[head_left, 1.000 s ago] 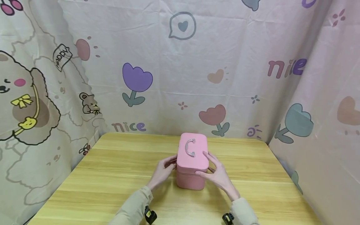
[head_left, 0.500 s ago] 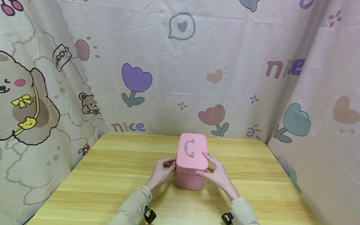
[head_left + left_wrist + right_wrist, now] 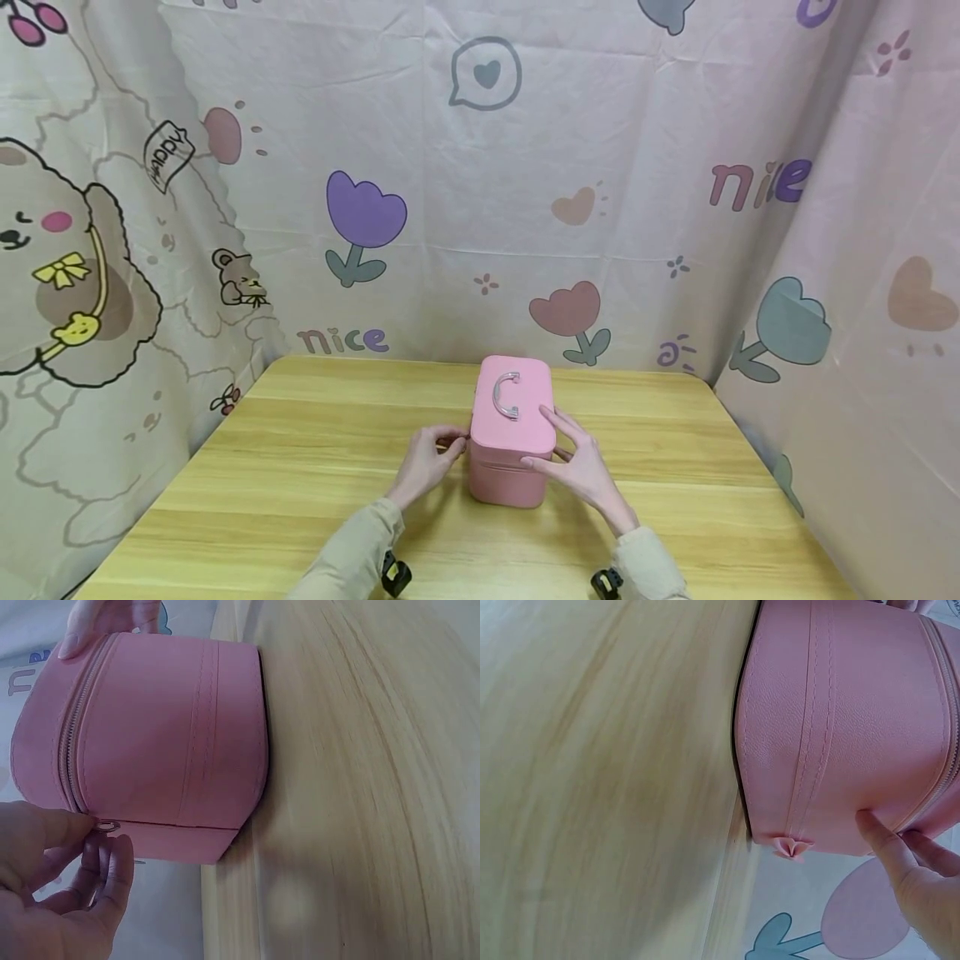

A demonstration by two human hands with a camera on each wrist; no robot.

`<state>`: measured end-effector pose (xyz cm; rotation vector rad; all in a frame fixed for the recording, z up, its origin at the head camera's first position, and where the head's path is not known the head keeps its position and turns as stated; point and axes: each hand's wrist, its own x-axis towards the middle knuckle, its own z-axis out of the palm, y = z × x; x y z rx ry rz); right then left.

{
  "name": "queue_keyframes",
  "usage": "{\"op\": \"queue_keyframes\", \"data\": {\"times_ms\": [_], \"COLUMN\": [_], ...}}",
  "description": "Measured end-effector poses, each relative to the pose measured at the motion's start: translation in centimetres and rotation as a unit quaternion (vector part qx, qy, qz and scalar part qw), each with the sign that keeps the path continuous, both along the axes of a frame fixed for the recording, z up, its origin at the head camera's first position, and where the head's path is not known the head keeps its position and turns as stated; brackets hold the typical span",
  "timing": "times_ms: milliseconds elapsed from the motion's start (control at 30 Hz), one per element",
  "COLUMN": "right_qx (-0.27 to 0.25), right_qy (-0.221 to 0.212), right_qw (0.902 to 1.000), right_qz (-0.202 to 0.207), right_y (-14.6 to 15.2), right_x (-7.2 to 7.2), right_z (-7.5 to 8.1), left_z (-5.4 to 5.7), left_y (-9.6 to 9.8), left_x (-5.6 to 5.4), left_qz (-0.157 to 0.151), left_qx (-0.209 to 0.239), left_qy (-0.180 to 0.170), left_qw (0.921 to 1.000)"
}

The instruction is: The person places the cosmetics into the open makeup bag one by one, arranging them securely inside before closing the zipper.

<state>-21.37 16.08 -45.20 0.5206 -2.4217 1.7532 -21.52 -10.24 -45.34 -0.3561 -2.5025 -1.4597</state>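
Note:
A pink vanity case [image 3: 513, 479] with a zip round its lid stands on the table; the lid is down. On top is a silvery carrying handle [image 3: 504, 396]. My left hand [image 3: 424, 463] is at the case's left side. In the left wrist view its thumb and finger pinch by the metal zip pull [image 3: 107, 826] at the corner, where the zip [image 3: 71, 742] runs round the lid. My right hand [image 3: 585, 475] rests on the right front corner, thumb on the front and a finger on the lid. Its fingers [image 3: 889, 840] press the side in the right wrist view.
The wooden table [image 3: 322, 417] extends round the case. Behind and on both sides hangs a printed cloth [image 3: 450, 167]. A small pink bow [image 3: 791, 847] sticks out from the case's side, low down.
My left hand has shifted slightly left and toward me, and its fingers have drawn together. The right hand and the case stay where they were.

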Motion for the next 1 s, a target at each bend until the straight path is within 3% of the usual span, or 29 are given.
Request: {"op": "queue_keyframes", "data": {"times_ms": [467,800,1000], "right_qx": [-0.001,-0.004,0.0], "right_qy": [-0.007,-0.018,-0.022], "right_qw": [1.0,0.9998,0.9997], "right_qz": [-0.001,-0.004,-0.011], "right_y": [0.0,0.0,0.0], "right_x": [-0.1,0.0,-0.1], "right_z": [0.0,0.3,0.6], "left_z": [0.2,0.4,0.5], "left_y": [-0.6,-0.9,-1.4], "left_x": [-0.1,-0.2,-0.2], "left_qz": [-0.034,-0.05,-0.091], "left_qx": [-0.049,-0.074,-0.078], "left_qy": [-0.003,0.035,0.064], "left_qw": [0.9982,0.9954,0.9907]}}
